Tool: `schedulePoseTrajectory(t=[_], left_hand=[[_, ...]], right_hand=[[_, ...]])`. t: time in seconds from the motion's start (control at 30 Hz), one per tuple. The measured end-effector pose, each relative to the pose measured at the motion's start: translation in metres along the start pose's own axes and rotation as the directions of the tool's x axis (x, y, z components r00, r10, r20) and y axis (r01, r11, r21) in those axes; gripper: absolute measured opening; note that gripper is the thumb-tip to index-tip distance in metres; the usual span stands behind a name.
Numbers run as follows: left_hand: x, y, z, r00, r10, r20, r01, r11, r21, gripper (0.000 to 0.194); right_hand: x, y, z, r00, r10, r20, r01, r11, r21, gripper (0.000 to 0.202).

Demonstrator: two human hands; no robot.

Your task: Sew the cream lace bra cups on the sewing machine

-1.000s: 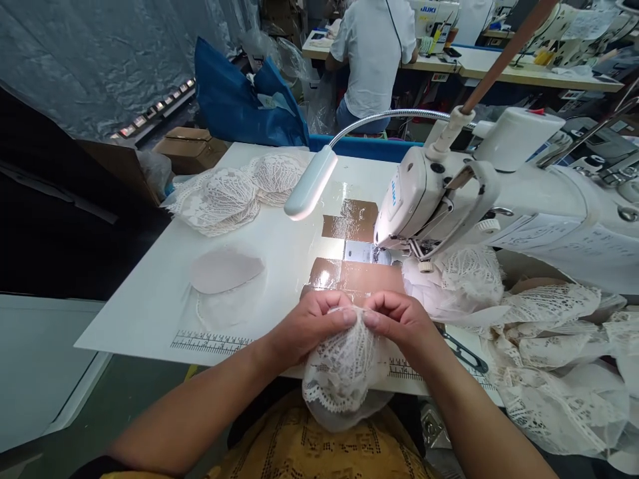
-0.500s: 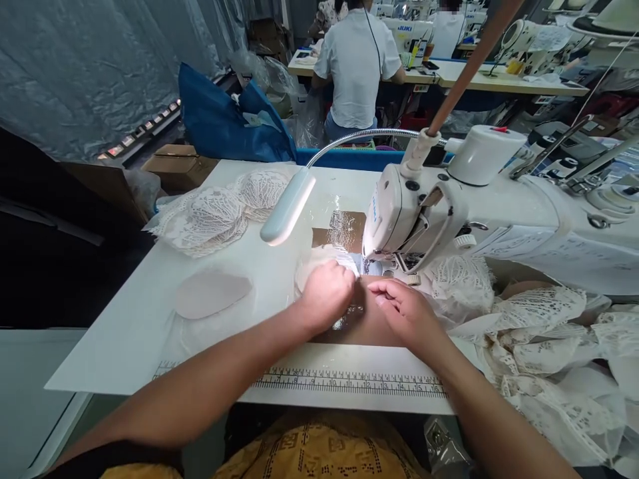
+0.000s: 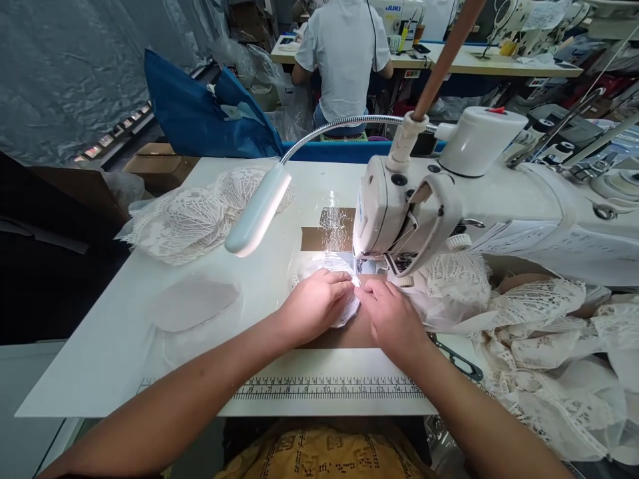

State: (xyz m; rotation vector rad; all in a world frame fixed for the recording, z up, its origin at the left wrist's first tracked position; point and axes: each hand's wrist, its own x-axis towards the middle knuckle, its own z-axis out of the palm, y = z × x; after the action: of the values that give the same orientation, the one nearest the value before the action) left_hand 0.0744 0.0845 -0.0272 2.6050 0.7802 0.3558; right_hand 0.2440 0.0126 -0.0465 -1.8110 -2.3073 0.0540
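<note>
"Close to the middle of the white tabletop (image 3: 80, 379), what are those two bare hands doing?"

"They're on a small white lace piece (image 3: 314, 265). It sits just in front of the big white sewing machine (image 3: 384, 206), partly on a shiny brown patch (image 3: 344, 338)."

"How tight is the grip?"

"Right hand (image 3: 392, 318): finger and thumb tips shut together on the lace's edge. Left hand (image 3: 319, 305): bent fingers, close together, on top of the lace. Its thumb is mostly hidden, so I can't tell if it pinches."

"And around them?"

"A pale, flat, oval pad (image 3: 194, 303) lies toward the left edge. Puffy cream lace cups (image 3: 190, 223) sit by the far left corner. More cream lace (image 3: 544, 352) is heaped on the right. A black-marked ruler strip (image 3: 324, 388) runs along the near edge."

"What's that over the top?"

"A pale blue-green lamp (image 3: 259, 209) on a bendy silver neck."
</note>
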Motion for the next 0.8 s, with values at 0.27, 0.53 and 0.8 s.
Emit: schedulePoseTrajectory(t=[0.27, 0.53, 0.8], left_hand=[[0.019, -0.023, 0.011, 0.987, 0.156, -0.047, -0.147, 0.977, 0.155, 0.034], [0.021, -0.035, 0.013, 0.974, 0.204, -0.097, -0.192, 0.975, 0.114, 0.034], [0.023, -0.031, 0.017, 0.997, 0.017, -0.075, -0.003, 0.984, 0.177, 0.034]], right_hand=[[0.010, 0.001, 0.002, 0.992, 0.110, 0.053, -0.106, 0.992, -0.075, 0.044], [0.011, -0.001, 0.002, 0.990, 0.128, 0.051, -0.124, 0.989, -0.080, 0.048], [0.006, 0.002, 0.005, 0.995, 0.096, 0.005, -0.096, 0.993, -0.070, 0.055]])
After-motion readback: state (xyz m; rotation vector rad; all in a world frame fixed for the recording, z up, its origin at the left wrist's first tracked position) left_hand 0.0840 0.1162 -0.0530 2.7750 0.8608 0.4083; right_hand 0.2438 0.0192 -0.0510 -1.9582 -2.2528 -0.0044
